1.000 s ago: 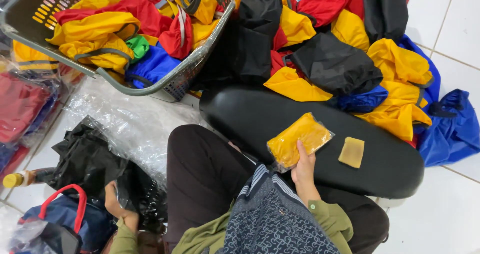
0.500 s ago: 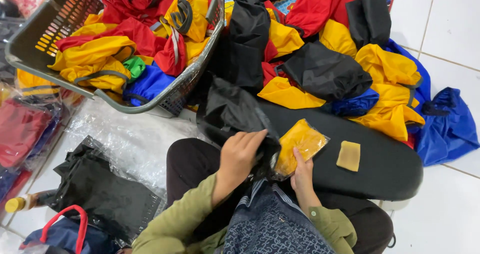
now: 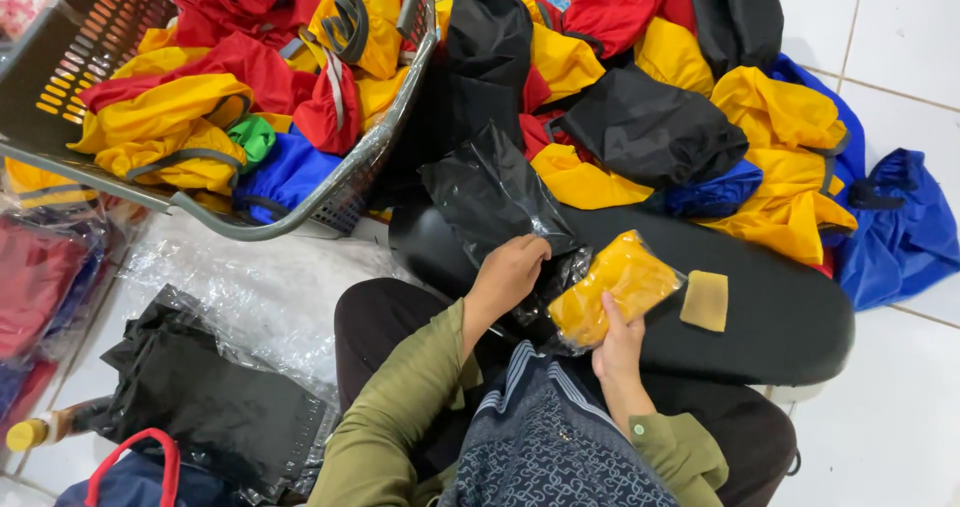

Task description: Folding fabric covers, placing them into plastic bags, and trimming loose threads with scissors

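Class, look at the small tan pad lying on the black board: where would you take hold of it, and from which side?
Grip the tan pad by its right edge, coming from above right. It lies flat on the black board, so probably pinch an edge; the right hand and yellow packet crowd its left side.

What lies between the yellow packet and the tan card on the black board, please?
Nothing: the head view shows only bare black board between the yellow packet and the tan card.
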